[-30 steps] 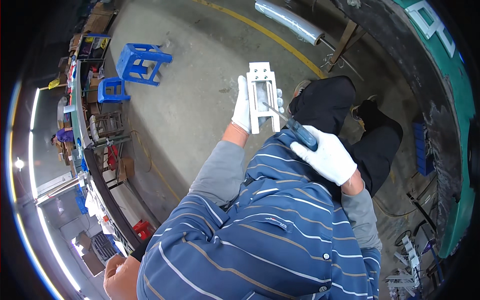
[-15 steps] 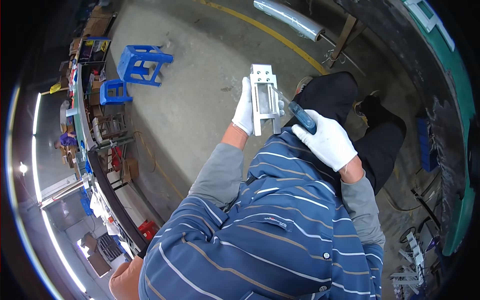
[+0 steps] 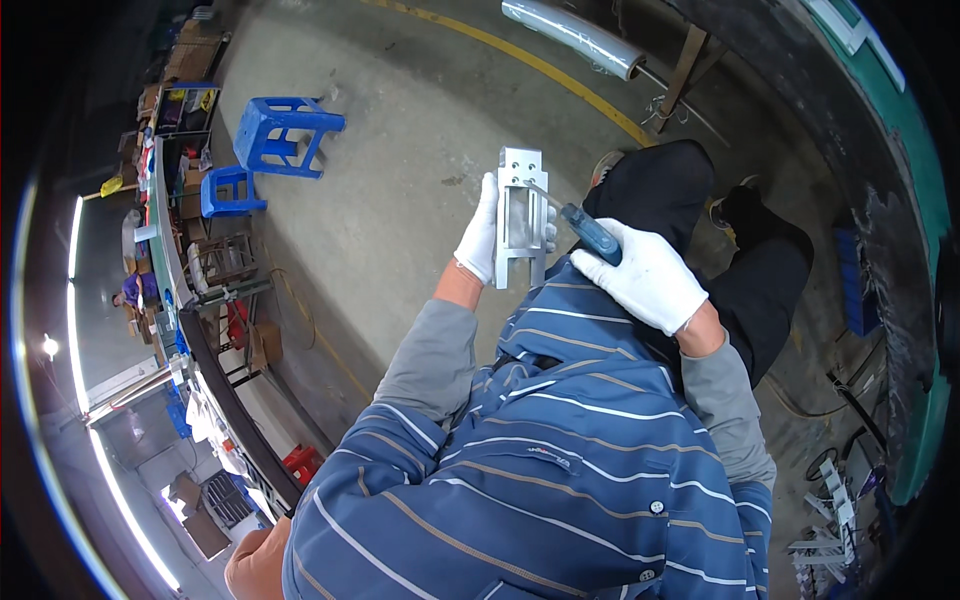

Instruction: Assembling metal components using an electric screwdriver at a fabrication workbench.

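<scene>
Both my hands wear white gloves. My left hand (image 3: 480,238) is closed around a silver metal bracket (image 3: 519,160), its fingers partly hidden behind it. The bracket has a block with several small holes at its far end and two long side rails around an open slot. In my right hand (image 3: 652,283) is a screwdriver (image 3: 592,234) with a translucent blue handle. Its thin shaft slants toward the far left, and the tip lies at the holed block, near one of the lower holes. Whether the tip sits in the hole I cannot tell.
Two blue plastic stools (image 3: 285,135) stand at the far left. A roll of clear film (image 3: 575,38) lies on a rod at the back. To the right rises a dark, green-edged table (image 3: 925,250). Metal parts (image 3: 830,520) are piled low at the right.
The bracket and my left hand have come slightly nearer to me. The screwdriver has shifted left, its tip moving from the bracket's right side onto the holed block.
</scene>
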Motion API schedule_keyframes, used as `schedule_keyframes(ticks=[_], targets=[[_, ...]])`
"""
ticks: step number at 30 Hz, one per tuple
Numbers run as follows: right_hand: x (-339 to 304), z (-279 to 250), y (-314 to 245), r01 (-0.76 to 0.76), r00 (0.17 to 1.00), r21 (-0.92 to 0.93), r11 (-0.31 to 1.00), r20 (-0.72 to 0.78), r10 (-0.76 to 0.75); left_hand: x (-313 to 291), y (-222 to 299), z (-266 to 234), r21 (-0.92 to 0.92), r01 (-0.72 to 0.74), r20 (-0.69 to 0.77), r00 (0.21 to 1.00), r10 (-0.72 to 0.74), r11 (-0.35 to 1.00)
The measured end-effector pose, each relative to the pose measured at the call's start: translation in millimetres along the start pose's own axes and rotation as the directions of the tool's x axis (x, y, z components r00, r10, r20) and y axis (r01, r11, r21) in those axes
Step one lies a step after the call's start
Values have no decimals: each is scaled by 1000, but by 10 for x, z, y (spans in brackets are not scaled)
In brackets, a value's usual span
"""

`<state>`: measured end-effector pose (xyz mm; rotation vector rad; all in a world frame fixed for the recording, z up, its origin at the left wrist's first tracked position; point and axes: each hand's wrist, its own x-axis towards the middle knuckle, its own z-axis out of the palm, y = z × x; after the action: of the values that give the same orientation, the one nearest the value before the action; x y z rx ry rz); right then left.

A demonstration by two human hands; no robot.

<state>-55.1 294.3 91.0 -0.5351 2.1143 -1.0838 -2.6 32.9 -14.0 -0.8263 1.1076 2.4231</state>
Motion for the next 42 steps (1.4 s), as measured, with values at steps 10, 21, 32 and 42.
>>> schedule_keyframes(ticks=[10,21,32,42], targets=[[56,-21,106,-3,999,19,1000,-52,4,-12,-16,-86,-51,30,69,997,-27,998],[-9,-131,155,-7,999,206,978,-32,14,-58,90,-80,-4,-78,197,977,77,997],[-135,-222,62,-120,992,380,917,79,97,41,134,-71,-27,-39,20,999,40,999],[-82,-124,65,-43,999,312,949,45,30,131,-36,-252,-30,5,-100,995,-8,1000]])
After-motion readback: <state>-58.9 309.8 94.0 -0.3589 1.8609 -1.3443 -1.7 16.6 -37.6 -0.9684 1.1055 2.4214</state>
